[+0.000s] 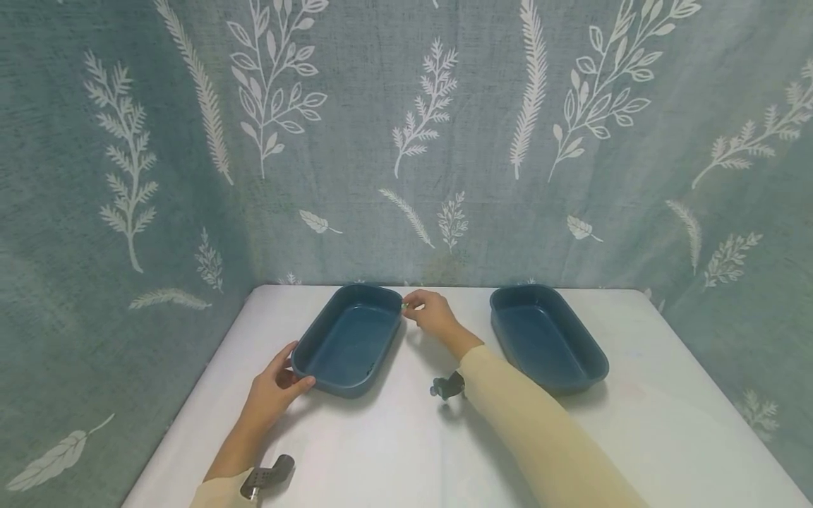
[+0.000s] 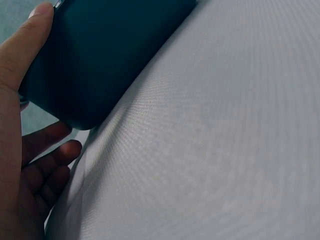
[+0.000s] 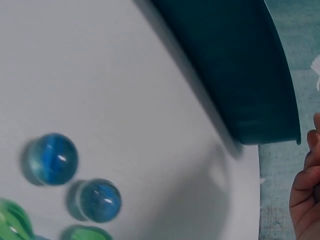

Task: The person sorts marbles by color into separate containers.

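A dark blue rectangular tray [image 1: 346, 346] sits left of the middle on the white table. My left hand [image 1: 272, 389] holds its near left corner, thumb on the near rim and fingers round the left side. In the left wrist view, the tray's underside corner shows beside the thumb. At the far right corner of this tray, my right hand [image 1: 437, 316] pinches a small green marble [image 1: 404, 305] at the rim; fingers hide most of it. Two blue marbles [image 3: 54, 159] [image 3: 100, 200] and green marbles [image 3: 12, 220] lie on the table in the right wrist view.
A second dark blue tray [image 1: 546, 342] stands to the right, behind my right forearm. The white table [image 1: 381, 451] ends against a grey-green leaf-patterned curtain [image 1: 356, 141] at the back and sides. Wrist cameras [image 1: 269, 474] jut from both sleeves.
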